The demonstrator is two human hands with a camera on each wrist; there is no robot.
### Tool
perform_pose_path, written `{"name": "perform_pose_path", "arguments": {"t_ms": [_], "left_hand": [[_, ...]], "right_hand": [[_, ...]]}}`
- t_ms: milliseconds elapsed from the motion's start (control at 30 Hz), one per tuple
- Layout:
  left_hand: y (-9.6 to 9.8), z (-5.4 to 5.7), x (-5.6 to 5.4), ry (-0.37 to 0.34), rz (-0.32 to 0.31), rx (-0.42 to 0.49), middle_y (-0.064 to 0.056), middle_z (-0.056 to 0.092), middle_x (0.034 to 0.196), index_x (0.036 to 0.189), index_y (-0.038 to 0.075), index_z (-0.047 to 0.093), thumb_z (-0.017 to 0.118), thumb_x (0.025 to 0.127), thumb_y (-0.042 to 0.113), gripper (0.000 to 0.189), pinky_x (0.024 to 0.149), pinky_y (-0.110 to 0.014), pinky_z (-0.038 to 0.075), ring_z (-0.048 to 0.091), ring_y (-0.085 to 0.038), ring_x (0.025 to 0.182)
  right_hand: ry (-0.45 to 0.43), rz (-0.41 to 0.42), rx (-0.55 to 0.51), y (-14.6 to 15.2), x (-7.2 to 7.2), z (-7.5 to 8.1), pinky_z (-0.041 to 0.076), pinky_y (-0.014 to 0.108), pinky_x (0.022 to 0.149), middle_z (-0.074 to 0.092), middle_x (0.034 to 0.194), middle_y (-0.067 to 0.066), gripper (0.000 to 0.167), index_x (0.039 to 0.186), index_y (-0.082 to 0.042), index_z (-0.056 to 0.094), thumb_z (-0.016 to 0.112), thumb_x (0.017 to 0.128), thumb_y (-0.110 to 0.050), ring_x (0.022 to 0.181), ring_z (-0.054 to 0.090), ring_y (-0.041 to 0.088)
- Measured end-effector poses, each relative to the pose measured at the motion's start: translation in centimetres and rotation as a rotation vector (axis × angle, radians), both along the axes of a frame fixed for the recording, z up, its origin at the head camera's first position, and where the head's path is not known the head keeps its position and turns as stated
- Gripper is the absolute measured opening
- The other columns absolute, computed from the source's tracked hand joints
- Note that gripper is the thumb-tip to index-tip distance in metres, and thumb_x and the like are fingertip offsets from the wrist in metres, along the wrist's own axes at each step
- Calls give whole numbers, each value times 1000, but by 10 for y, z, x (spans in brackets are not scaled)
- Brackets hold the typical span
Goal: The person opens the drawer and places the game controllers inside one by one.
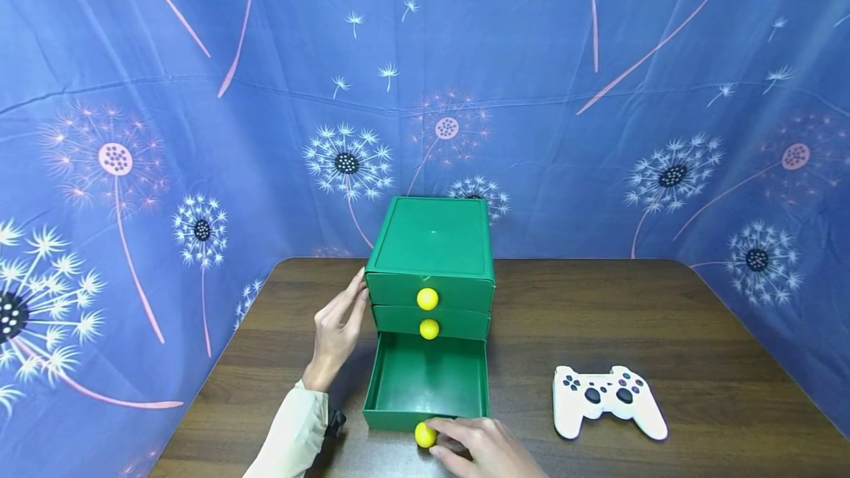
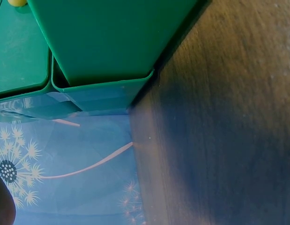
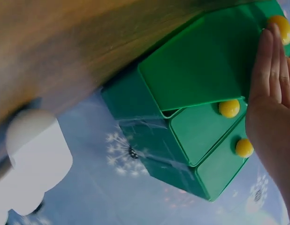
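A small green drawer cabinet [image 1: 432, 234] stands on the table, with round yellow knobs on its drawers. Its bottom drawer [image 1: 428, 375] is pulled out and holds nothing; the upper two drawers are closed. At the bottom drawer's front, my right hand [image 1: 488, 445] pinches the yellow knob [image 1: 425, 434], fingertips at its right side. In the right wrist view the same hand [image 3: 271, 89] reaches that knob [image 3: 280, 30] with long, fairly straight fingers. My left hand [image 1: 337, 330] rests its extended fingers against the cabinet's upper left side.
To the right on the wooden table [image 1: 598, 308] lies a white game controller [image 1: 607, 400]. A blue cloth [image 1: 564, 153] with dandelion prints hangs behind and at both sides. A dark wrist camera [image 1: 335, 423] sits by the left sleeve.
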State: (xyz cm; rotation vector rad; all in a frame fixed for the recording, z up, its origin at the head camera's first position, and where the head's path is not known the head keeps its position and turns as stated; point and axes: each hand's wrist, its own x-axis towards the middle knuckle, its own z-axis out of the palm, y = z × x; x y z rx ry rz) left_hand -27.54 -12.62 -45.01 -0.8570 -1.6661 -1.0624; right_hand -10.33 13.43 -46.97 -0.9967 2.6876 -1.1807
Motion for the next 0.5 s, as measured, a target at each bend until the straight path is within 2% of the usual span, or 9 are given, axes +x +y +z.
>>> {"name": "perform_pose_path", "arguments": {"t_ms": [67,133,333,500], "left_hand": [[0,0,0,0,-1,2,-21,73,117,132,-10,66,73,76,-27,59,93,-22,57,75,-38,94],[0,0,0,1,-1,5,-21,73,119,132,-10,66,73,76,-27,59,93,-22,57,75,-38,94],[-1,0,0,-3,-8,5,-19,71,124,133,-9,65,72,77,-28,60,94,-23,57,74,-40,95],[0,-1,-1,-14,1,0,-21,72,120,132,-9,66,73,78,-26,58,93,-21,57,75,-37,95]], "right_hand": [[-45,-17,2,3,3,4,61,25,78,75,116,-2,34,126,-10,74,67,103,-35,101,68,5],[-49,-13,-19,6,5,6,61,26,79,75,115,0,34,126,-10,74,68,103,-34,101,68,6],[100,47,-155,15,12,6,61,24,73,76,110,5,25,124,-7,73,70,102,-19,96,69,5],[134,-4,-243,25,19,9,61,24,67,75,107,1,23,123,-9,74,72,100,-14,90,68,3]]}}
